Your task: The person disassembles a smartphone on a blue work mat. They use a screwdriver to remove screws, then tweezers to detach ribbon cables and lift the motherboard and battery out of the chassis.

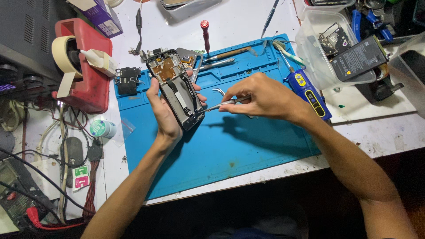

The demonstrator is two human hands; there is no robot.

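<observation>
My left hand (164, 113) grips an opened phone (177, 88) with its back cover off, showing the circuit board and inner frame, held tilted above the blue work mat (230, 150). Steel tweezers (221, 105) are pinched in my right hand (261, 97), and their tip touches the phone's lower right side. A second curved pair of tweezers (219, 91) lies on the mat just behind my right hand.
A red tape dispenser (84, 66) with a glue bottle stands at the left. A red-handled screwdriver (206, 35), metal tools (221, 57) and a blue handheld device (307, 90) lie at the back. Clear plastic tubs (323, 53) hold phone parts at right. Cables crowd the left edge.
</observation>
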